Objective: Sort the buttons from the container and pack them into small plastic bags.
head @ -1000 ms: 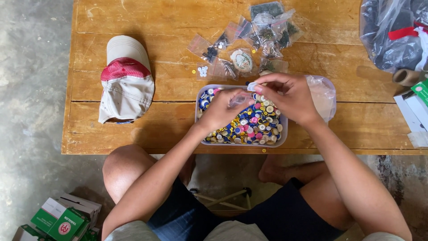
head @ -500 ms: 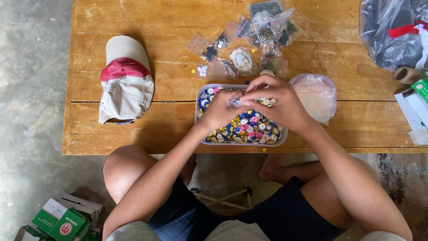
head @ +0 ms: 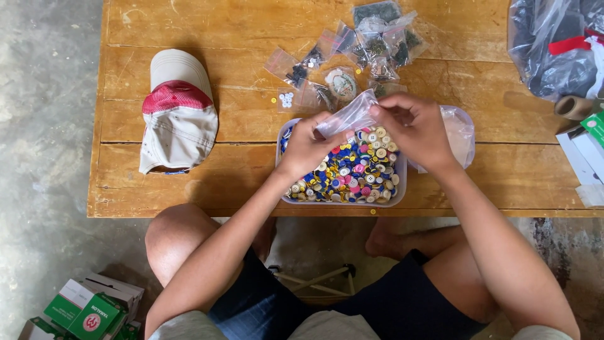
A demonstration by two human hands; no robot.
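Wooden planks make up my worktop, and I sit at its near edge with my bare knees under it. Just inside that near edge, about midway along, stands a shallow clear plastic tub heaped with buttons in blue, pink, yellow and white. Both of my hands are over the tub. My left hand has its fingers closed on the lower left end of a small clear plastic bag, and my right hand pinches the bag's upper right end between thumb and fingertips, so the bag hangs stretched and tilted between them above the far rim of the tub. Behind my right hand, touching the tub's right side, lies a clear lid. Toward the left edge of the worktop rests a beige and red cap, well apart from the tub. Farther on, past my hands, small clear packets with dark and pale contents are scattered toward the far edge. At the far right corner sits a big clear plastic bag of dark things, with boxes along the right edge.
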